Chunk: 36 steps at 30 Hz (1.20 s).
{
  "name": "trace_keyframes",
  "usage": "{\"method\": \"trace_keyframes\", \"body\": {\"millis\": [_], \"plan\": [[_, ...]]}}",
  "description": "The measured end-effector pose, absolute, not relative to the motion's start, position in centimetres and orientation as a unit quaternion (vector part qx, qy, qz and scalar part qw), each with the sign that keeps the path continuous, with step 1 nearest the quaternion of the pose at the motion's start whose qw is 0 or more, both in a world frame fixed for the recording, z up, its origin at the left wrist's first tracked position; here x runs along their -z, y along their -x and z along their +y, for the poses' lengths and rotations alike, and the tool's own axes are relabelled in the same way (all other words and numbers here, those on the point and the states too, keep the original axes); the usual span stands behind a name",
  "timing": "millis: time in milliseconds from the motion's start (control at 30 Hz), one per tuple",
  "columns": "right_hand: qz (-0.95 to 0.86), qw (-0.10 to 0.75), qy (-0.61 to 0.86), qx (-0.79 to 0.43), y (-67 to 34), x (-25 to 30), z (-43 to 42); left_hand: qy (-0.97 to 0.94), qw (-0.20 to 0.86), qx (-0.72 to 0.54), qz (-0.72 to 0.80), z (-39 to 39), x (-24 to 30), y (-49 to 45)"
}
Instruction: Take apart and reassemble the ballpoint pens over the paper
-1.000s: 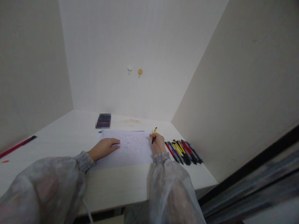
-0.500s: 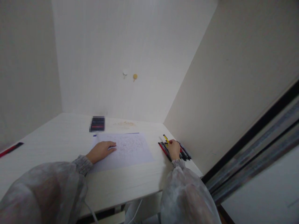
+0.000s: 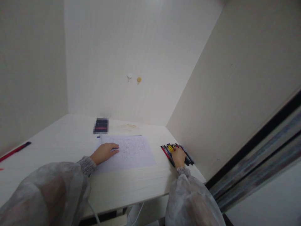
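Observation:
My left hand [image 3: 104, 152] lies flat and open on the left part of a white sheet of paper [image 3: 136, 152] covered in faint scribbles. My right hand [image 3: 179, 157] rests on a row of several pens [image 3: 166, 150], red, black, blue and yellow, lying beside the right wall. Its fingers are curled down onto the pens, and a yellow pen [image 3: 170, 147] lies at its fingertips. Whether the fingers grip a pen is hidden by the back of the hand. Both arms wear translucent sleeves with grey knit cuffs.
The pale wooden desk [image 3: 70, 138] fills a corner booth with walls on three sides. A small dark blurred object [image 3: 101, 125] sits behind the paper. A red and black pen [image 3: 14, 151] lies far left. Two small hooks [image 3: 134, 77] are on the back wall.
My right hand carried the yellow pen from the paper's right edge over to the pen row and lowered onto it. The left hand stayed on the paper.

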State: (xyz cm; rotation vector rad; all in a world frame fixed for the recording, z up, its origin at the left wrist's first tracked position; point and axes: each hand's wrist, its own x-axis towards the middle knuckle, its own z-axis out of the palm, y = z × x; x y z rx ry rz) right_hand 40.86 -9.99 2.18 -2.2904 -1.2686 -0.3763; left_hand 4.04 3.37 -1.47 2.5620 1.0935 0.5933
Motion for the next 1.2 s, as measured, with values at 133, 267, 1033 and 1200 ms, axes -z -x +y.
{"method": "trace_keyframes", "body": {"millis": [133, 267, 1033, 1200], "plan": [[-0.481, 0.278, 0.817, 0.155, -38.8, -3.3, -8.1, -0.886, 0.15, -0.206, 0.387, 3.2, 1.3, -4.1], [-0.545, 0.312, 0.768, 0.127, -34.7, -3.7, -4.3, -0.887, 0.147, -0.206, 0.385, 2.8, 0.9, -4.1], [-0.698, 0.385, 0.595, -0.105, -26.0, 0.6, -0.2, -0.907, 0.131, -0.188, 0.352, 2.2, 1.2, -4.0], [-0.698, 0.384, 0.593, -0.118, -26.0, 0.7, -0.2, -0.872, 0.087, -0.225, 0.427, 2.5, 0.1, -1.8]]}}
